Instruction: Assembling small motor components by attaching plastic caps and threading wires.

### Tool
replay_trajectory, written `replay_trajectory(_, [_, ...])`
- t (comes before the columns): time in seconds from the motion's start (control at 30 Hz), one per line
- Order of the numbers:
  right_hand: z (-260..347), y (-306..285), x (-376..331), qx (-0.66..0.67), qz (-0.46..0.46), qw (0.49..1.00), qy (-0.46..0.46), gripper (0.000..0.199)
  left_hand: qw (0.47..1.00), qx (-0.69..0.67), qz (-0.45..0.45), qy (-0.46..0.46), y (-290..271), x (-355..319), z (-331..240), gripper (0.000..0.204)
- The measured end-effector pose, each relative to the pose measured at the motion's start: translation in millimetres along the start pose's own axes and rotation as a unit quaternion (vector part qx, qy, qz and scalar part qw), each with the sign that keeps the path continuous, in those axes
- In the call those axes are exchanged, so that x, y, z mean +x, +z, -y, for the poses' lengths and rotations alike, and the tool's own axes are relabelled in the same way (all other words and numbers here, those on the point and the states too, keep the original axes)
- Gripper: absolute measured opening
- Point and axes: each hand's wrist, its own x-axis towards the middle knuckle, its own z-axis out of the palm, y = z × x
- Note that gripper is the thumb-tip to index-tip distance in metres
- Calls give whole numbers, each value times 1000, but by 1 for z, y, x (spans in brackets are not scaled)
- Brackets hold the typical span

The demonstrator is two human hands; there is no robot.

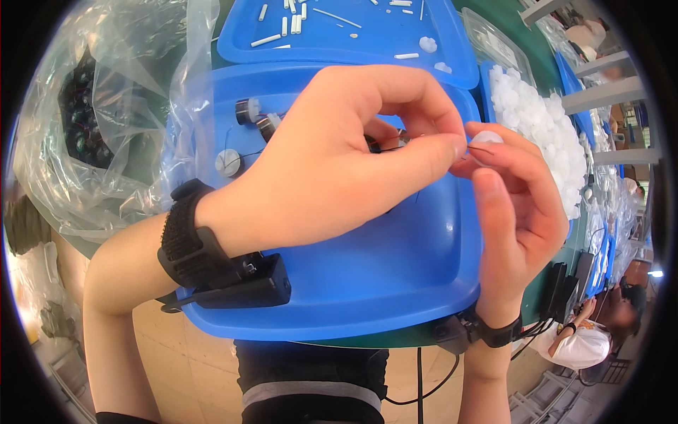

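Note:
Above a blue tray (353,309), my left hand (332,155) is closed, its thumb and forefinger pinching thin dark wires. A wire end (482,149) pokes out past those fingertips toward the right hand. Something dark sits behind the curled left fingers, mostly hidden. My right hand (526,205) has its fingers closed around a small translucent white plastic piece (487,138), right beside the wire end. Whether the wire goes into the piece I cannot tell. Left of the hands, small motors (247,111) with wires lie in the tray, one of them a round silver-white one (228,162).
Another blue tray (339,53) behind holds several short white tubes. Many white plastic pieces (537,134) fill a container at the right. A clear plastic bag (141,85) with dark wired parts lies at the left. At the lower right, a person in white (583,346) sits farther off.

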Motion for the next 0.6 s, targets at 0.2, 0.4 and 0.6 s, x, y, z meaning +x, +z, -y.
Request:
replay_trajectory(0.2, [5,1,1,4,-7,1000,10,12,995,84,19,57,0,2,1,8])
replay_trajectory(0.4, [5,-2,-1,-28,11,999,14,9,989,129,31,66,-1,3,1,6])
replay_trajectory(0.6, [4,-5,1,15,-43,997,68,12,987,144,13,68,-2,2,-2,4])
